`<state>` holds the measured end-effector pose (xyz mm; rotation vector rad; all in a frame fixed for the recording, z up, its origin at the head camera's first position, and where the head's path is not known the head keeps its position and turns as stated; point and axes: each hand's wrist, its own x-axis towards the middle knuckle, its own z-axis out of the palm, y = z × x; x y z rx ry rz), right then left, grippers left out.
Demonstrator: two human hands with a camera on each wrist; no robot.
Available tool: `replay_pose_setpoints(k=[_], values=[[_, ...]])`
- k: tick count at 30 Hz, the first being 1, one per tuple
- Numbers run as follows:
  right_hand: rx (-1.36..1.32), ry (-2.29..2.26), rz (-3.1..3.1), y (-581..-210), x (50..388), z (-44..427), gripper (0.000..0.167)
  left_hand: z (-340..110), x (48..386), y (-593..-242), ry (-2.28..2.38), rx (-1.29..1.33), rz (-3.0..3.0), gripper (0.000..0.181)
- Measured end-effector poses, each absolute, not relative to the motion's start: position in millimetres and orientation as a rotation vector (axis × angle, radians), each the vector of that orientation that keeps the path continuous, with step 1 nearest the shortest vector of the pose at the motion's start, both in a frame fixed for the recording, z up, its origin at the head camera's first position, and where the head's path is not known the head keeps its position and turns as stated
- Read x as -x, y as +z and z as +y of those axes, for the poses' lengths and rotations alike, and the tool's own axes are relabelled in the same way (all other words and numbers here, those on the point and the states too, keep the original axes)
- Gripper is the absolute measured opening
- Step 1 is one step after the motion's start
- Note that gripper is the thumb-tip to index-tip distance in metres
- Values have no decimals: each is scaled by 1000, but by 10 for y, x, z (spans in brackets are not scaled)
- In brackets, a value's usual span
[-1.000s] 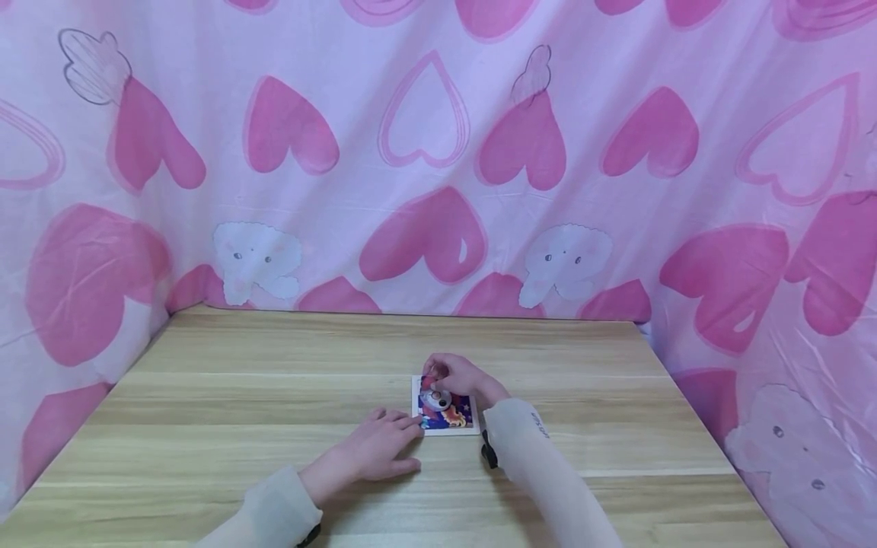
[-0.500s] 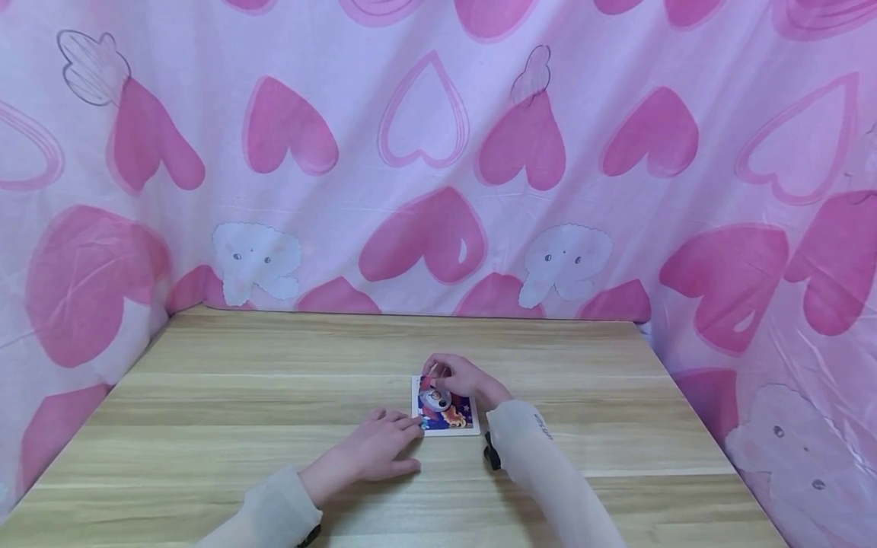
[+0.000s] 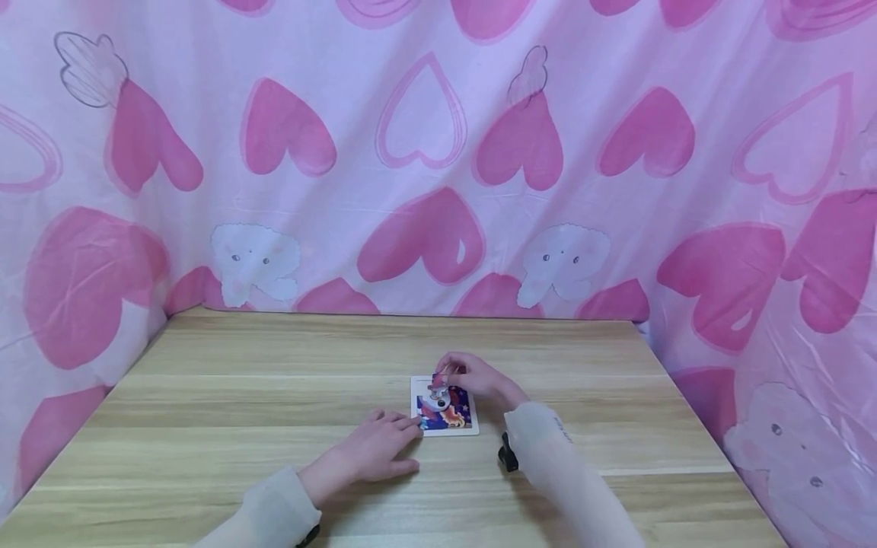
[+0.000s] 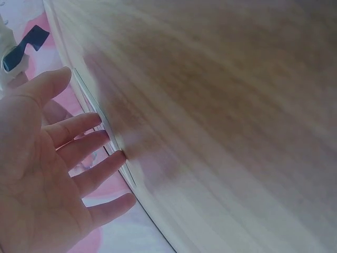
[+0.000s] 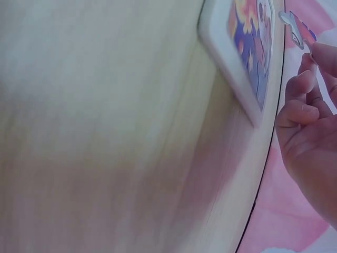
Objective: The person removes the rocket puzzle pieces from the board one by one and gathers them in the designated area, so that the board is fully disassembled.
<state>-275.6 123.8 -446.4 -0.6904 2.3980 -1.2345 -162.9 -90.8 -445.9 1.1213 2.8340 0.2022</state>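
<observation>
A small square puzzle board with a white rim and a purple, orange and red picture lies flat on the table. My right hand pinches a small puzzle piece between thumb and finger over the board's upper part. In the right wrist view the piece is lifted and tilted at the fingertips of my right hand. My left hand lies palm down, fingers spread, its fingertips at the board's lower left corner. In the left wrist view those fingers of my left hand look nearly straight along the board's edge.
The wood-grain table reaches back to a pink and white curtain with hearts and cartoon animals, which hangs behind and at both sides. A dark strap is at the right sleeve's cuff.
My right hand has moved a little to the right and lifted the piece, and a light patch now shows at the board's upper left. My left hand has stayed put.
</observation>
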Motion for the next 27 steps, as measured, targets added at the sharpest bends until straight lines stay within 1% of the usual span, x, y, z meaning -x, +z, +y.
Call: replay_pose_setpoints(k=[9,18,21,25,27], values=[[623,-1261,2384,-4444,2705,1491,15,-910,1619,-4441,201,-1124,2828,51],[610,-1274,2356,-4438,2681,1797,20,-903,1618,-4441,203,-1111,2816,52],[594,-1304,2327,-4346,2639,1860,20,-900,1622,-4438,200,-1112,2816,52],[533,-1331,2327,-4367,2664,1939,21,-900,1627,-4434,198,-1111,2813,52],[502,-1348,2335,-4458,2719,1981,20,-901,1624,-4432,198,-1110,2812,52]])
